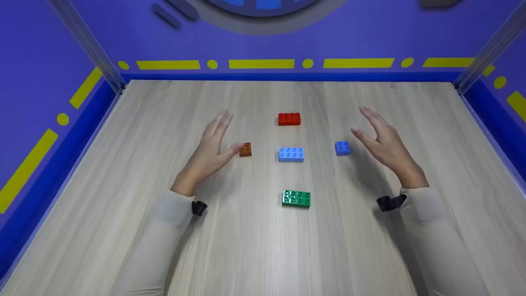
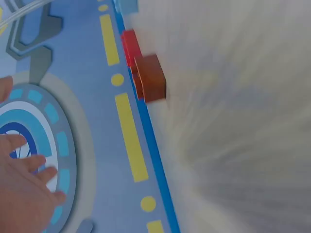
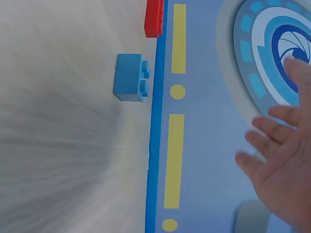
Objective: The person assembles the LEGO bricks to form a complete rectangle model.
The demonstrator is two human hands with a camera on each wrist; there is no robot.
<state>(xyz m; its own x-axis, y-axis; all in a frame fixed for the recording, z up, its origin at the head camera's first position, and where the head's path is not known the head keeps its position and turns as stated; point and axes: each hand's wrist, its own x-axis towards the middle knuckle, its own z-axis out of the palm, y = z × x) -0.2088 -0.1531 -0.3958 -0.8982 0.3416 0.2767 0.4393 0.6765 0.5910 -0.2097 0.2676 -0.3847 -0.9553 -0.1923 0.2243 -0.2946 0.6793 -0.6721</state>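
My left hand (image 1: 211, 148) hovers over the table with its fingers extended, and its thumb tip overlaps the edge of a small brown brick (image 1: 245, 150) in the head view. Whether it touches that brick I cannot tell from there; the left wrist view shows the brown brick (image 2: 150, 78) apart from the fingers. On the other side, my right hand (image 1: 384, 142) is spread in the air, just right of a small blue brick (image 1: 342, 148). Between the hands lie a light blue brick (image 1: 291, 154), a red brick (image 1: 289, 119) behind it and a green brick (image 1: 296, 198) in front.
The bricks stand on a pale wood-grain table (image 1: 246, 246). Blue-purple panels with yellow markings enclose it at the back (image 1: 263, 49) and both sides. Dark straps with small black devices (image 1: 390, 203) sit at both sleeve cuffs.
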